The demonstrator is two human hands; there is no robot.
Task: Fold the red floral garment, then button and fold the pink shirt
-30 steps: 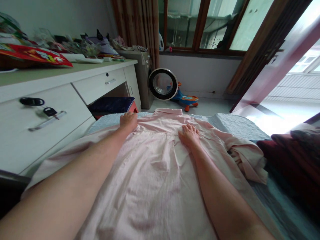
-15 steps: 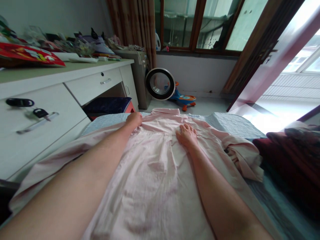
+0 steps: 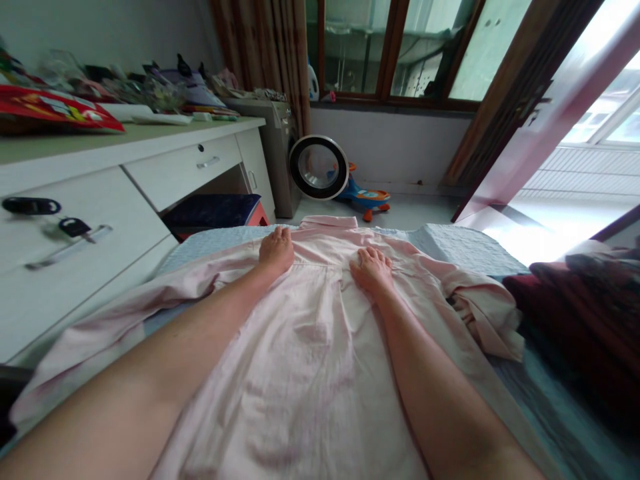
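A pale pink shirt [image 3: 310, 360] lies spread back-up on a bed with a light blue cover [image 3: 450, 243], its collar at the far end. My left hand [image 3: 276, 251] rests flat on the shirt's upper back, just left of the collar. On the right side of the upper back my right hand [image 3: 371, 269] presses flat with fingers spread. Neither hand grips the cloth. The right sleeve [image 3: 487, 310] is bunched on the bed; the left sleeve [image 3: 125, 313] trails toward the near left.
A white desk with drawers [image 3: 100, 200] stands close on the left, keys [image 3: 75, 227] hanging from a drawer, clutter on top. Dark red bedding [image 3: 575, 307] lies on the right. On the floor beyond the bed are a round fan [image 3: 319, 167] and a toy car [image 3: 367, 197].
My left hand has slid rightward along the shirt's shoulder toward the collar. The left sleeve now lies flatter and further out. My right hand has barely moved.
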